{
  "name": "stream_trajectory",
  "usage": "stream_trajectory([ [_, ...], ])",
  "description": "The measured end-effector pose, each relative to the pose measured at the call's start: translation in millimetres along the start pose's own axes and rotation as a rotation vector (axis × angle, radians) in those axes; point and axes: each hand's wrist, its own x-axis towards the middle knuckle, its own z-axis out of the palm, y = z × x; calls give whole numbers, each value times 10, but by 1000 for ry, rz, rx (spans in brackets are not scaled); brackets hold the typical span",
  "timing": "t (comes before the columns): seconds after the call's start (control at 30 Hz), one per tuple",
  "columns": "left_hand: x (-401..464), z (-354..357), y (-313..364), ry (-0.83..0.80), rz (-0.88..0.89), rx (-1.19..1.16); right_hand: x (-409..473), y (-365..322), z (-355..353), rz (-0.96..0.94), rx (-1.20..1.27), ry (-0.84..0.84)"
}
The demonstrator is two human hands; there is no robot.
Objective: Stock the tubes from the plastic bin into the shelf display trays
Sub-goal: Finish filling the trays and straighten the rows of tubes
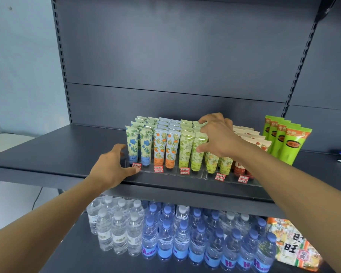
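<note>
Clear display trays (165,175) stand on the dark shelf (57,152), filled with upright tubes in rows: blue-flower tubes (139,143), orange-fruit tubes (166,148), green-leaf tubes (187,148), pineapple tubes (219,162) and red-capped tubes (238,168). My left hand (110,166) rests spread against the left front corner of the left tray, holding nothing. My right hand (217,134) reaches over the green-leaf tubes, fingers apart and touching their tops and sides. The plastic bin is out of sight.
Green pouches (287,138) stand at the right of the shelf, with pale packets (252,137) behind my right forearm. Below is a shelf of water bottles (165,233) and a snack bag (295,245). Red price tags (158,169) line the tray fronts.
</note>
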Motion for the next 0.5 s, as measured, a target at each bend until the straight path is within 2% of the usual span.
stream_trajectory([
  [0.5, 46, 40, 12, -2, -2, 16, -7, -2, -16, 33, -25, -16],
])
